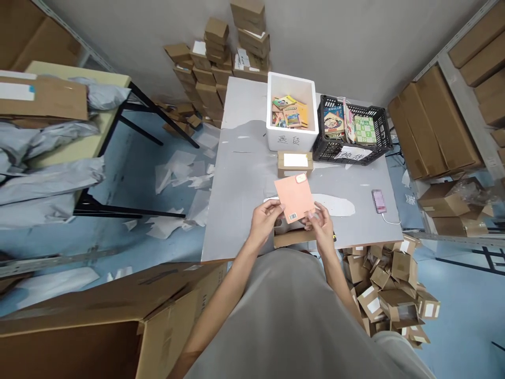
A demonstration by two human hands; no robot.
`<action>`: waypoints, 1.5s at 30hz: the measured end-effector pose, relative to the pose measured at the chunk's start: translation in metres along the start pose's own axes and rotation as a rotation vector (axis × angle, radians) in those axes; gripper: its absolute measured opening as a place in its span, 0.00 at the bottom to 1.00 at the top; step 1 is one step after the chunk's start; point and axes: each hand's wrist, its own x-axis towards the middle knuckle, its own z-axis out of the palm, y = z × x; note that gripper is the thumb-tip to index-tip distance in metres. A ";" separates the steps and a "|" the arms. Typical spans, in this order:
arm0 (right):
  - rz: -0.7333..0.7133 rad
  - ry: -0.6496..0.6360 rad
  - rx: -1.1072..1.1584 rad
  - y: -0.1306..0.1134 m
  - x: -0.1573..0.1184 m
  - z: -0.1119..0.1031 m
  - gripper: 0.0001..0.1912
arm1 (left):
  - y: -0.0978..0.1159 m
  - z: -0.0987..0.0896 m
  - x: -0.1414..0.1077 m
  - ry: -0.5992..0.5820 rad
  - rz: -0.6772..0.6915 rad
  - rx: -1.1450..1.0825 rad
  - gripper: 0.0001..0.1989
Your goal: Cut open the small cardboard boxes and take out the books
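Note:
Between my two hands is a thin pink booklet (294, 199), its barcode at the lower edge and a small label at the top right corner. My left hand (266, 220) pinches its lower left side. At the lower right corner, my right hand (321, 223) grips it with thumb and fingers. Below the booklet, close to my body, an opened cardboard box (294, 239) lies at the table edge, partly hidden by the booklet and hands. Just beyond the booklet sits a closed brown carton (281, 164) with a white label.
On the grey table (236, 179) stand a white foam box (290, 139) of booklets and a black crate (321, 150) of books. A phone (379, 201) with a cable lies at right. Discarded cartons (398, 300) pile on the floor; a big cardboard box (169, 326) stands left.

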 end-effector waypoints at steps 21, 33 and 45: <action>-0.144 0.002 -0.098 -0.021 0.011 0.001 0.18 | 0.025 0.077 -0.031 0.147 0.273 0.227 0.17; 0.065 -0.140 0.208 -0.014 0.033 -0.035 0.25 | -0.002 0.063 -0.035 0.175 0.003 0.036 0.27; 0.192 -0.286 0.387 0.011 0.034 -0.025 0.25 | 0.001 0.116 -0.073 0.168 0.449 0.410 0.12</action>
